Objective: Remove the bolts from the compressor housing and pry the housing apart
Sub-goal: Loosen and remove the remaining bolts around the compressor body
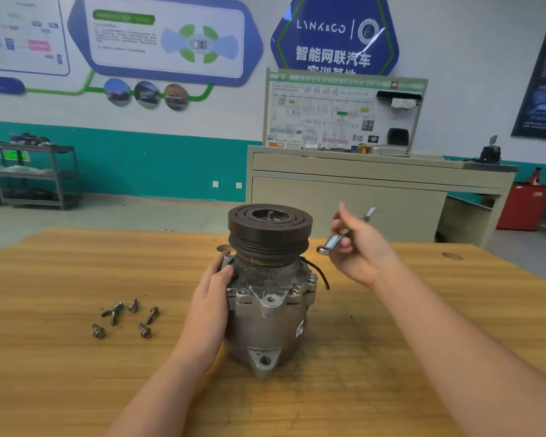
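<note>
1. I judge the unbolting nearly finished: six bolts (125, 318) lie loose on the table (76, 389), left of the compressor (268, 298).
2. My left hand (210, 305) grips the housing's side; my right hand (358, 247) holds a wrench (334, 241) just beside the pulley (270, 228).
3. Next I'd seat the wrench on a remaining flange bolt, steadying the body.
4. The compressor stands upright mid-table, grimy grey casting, dark grooved pulley on top, halves unseparated.

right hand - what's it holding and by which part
The right hand holds a small metal wrench, its fingers pinching the middle of the shaft; the ring end sticks out toward the compressor, which the left hand steadies.
</note>
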`<act>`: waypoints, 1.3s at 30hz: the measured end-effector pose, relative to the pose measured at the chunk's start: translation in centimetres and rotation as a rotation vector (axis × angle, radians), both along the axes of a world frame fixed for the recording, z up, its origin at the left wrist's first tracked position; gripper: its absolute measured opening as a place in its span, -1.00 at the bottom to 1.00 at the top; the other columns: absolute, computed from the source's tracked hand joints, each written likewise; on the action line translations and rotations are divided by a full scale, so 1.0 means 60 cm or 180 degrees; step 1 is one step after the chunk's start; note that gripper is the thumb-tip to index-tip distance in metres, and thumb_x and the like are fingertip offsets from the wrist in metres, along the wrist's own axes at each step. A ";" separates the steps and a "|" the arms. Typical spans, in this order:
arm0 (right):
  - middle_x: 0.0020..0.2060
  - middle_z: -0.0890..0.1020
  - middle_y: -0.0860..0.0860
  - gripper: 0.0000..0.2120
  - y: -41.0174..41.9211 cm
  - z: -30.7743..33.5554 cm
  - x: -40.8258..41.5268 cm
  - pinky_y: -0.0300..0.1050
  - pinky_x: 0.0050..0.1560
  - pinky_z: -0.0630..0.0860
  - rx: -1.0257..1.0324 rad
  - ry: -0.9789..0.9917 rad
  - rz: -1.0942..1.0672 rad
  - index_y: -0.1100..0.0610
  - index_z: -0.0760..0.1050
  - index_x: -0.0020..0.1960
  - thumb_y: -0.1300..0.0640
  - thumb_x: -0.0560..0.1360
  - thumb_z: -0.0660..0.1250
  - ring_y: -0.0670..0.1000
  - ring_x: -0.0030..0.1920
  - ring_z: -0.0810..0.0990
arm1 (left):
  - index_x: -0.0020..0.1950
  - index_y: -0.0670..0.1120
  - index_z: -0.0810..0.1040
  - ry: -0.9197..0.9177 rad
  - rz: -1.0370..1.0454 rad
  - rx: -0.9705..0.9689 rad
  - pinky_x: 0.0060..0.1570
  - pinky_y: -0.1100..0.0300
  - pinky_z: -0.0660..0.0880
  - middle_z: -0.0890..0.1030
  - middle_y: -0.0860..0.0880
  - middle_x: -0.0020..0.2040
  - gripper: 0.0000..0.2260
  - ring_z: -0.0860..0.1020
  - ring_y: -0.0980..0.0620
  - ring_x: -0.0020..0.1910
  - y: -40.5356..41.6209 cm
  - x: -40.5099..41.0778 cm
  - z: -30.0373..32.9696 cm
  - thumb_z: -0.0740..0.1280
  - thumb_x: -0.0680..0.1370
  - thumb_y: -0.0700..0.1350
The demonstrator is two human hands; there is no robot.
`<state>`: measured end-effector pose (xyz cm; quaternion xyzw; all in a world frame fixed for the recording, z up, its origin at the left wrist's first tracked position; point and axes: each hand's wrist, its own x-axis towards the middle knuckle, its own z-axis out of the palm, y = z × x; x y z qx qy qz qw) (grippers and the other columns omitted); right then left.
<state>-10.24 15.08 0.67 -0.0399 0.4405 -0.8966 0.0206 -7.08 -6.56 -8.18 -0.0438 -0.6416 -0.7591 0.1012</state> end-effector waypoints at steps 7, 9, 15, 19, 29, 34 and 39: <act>-0.38 0.65 0.07 -0.85 0.005 -0.021 0.114 -0.30 -0.46 0.53 0.0258 0.0858 -0.0974 0.16 0.51 -0.21 0.09 0.34 0.41 -0.07 -0.45 0.59 | 0.49 0.11 0.38 -0.0025 -0.0012 0.0024 0.45 -0.09 0.31 0.54 0.06 0.36 -0.63 0.46 0.03 0.36 0.001 0.001 0.001 0.13 0.67 0.02; -0.37 0.66 0.11 -0.86 -0.005 -0.036 0.131 -0.27 -0.44 0.55 0.0510 0.1060 -0.1280 0.18 0.56 -0.23 0.10 0.34 0.40 -0.02 -0.44 0.61 | 0.50 0.11 0.37 -0.0057 -0.0009 0.0022 0.45 -0.10 0.30 0.52 0.05 0.37 -0.62 0.45 0.02 0.37 0.001 0.000 0.001 0.13 0.67 0.03; -0.28 0.69 0.12 -0.85 -0.033 -0.069 0.148 -0.19 -0.35 0.59 0.0969 0.1550 -0.2003 0.02 0.67 -0.23 -0.06 0.33 0.44 0.06 -0.36 0.67 | 0.41 0.13 0.44 -0.0018 0.0022 0.0074 0.42 -0.08 0.35 0.58 0.05 0.30 -0.68 0.51 0.03 0.31 0.002 0.002 0.002 0.15 0.66 0.00; -0.33 0.68 0.02 -0.78 -0.060 -0.072 0.152 -0.14 -0.36 0.61 0.1530 0.1824 -0.2569 -0.01 0.59 -0.26 -0.11 0.47 0.38 0.02 -0.40 0.67 | 0.29 0.21 0.47 -0.0040 0.0011 0.0046 0.40 -0.08 0.37 0.60 0.05 0.27 -0.76 0.53 0.04 0.29 0.002 0.002 0.004 0.14 0.67 0.00; -0.53 0.56 0.10 -0.67 -0.039 -0.048 0.081 -0.33 -0.64 0.24 -0.0008 0.0197 -0.1954 0.21 0.40 -0.25 0.10 0.65 0.15 -0.03 -0.69 0.36 | 0.44 0.14 0.41 -0.0020 0.0009 0.0007 0.44 -0.09 0.31 0.55 0.04 0.34 -0.53 0.47 0.01 0.35 0.003 0.008 0.005 0.19 0.52 0.15; -0.58 0.44 -0.02 -0.72 -0.017 -0.028 0.003 -0.36 -0.76 0.14 0.0210 -0.0684 0.0175 0.17 0.36 -0.24 0.13 0.63 0.16 -0.16 -0.72 0.26 | 0.48 0.14 0.38 -0.0060 -0.0037 0.0017 0.44 -0.10 0.33 0.54 0.06 0.36 -0.59 0.47 0.02 0.36 0.002 0.004 0.000 0.15 0.63 0.09; -0.56 0.47 -0.01 -0.65 0.001 -0.013 0.013 -0.41 -0.69 0.28 -0.0427 -0.0370 -0.0313 0.17 0.40 -0.30 -0.02 0.56 0.29 -0.18 -0.66 0.37 | 0.50 0.15 0.36 -0.0084 -0.0067 -0.0002 0.45 -0.09 0.32 0.51 0.06 0.39 -0.56 0.45 0.03 0.37 0.002 0.000 -0.001 0.15 0.61 0.12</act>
